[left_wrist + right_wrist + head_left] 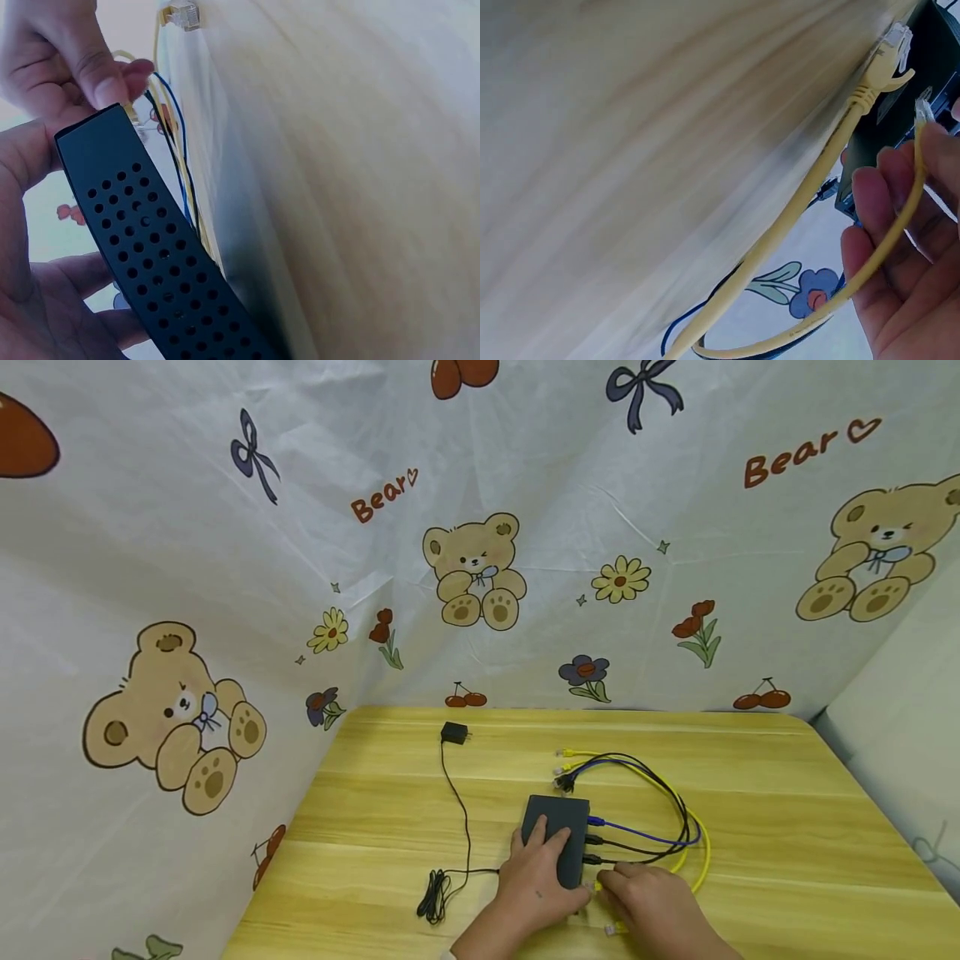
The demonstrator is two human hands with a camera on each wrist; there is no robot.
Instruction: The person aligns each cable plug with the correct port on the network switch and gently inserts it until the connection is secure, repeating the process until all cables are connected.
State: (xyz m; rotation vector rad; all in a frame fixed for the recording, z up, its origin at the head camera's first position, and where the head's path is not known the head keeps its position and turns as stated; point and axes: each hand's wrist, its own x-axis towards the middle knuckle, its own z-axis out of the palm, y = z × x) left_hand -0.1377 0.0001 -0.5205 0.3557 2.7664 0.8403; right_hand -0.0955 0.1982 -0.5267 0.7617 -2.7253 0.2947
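A black network switch (pixel 558 810) sits on the table, its vented side (pixel 154 255) facing the left wrist camera. My left hand (pixel 528 881) presses on its top with fingers spread, the thumb at its near right corner. Beside that corner, my right hand (pixel 660 902) pinches a yellow network cable (pixel 900 217) just behind its clear plug (pixel 924 111). The plug points at the switch's port side. A second yellow cable (pixel 795 202) lies close below, its plug on the table near the right fingers. One blue plug (pixel 596 821) and two black plugs (pixel 592 840) are in the port side.
Several loose cable ends (pixel 565 770) lie behind the switch, and their cables loop round to the right. To the left is a black power adapter (pixel 453 733), its cord bundled (pixel 432 897) nearer the front. A bear-print cloth (pixel 480 668) hangs behind the table (pixel 787 827).
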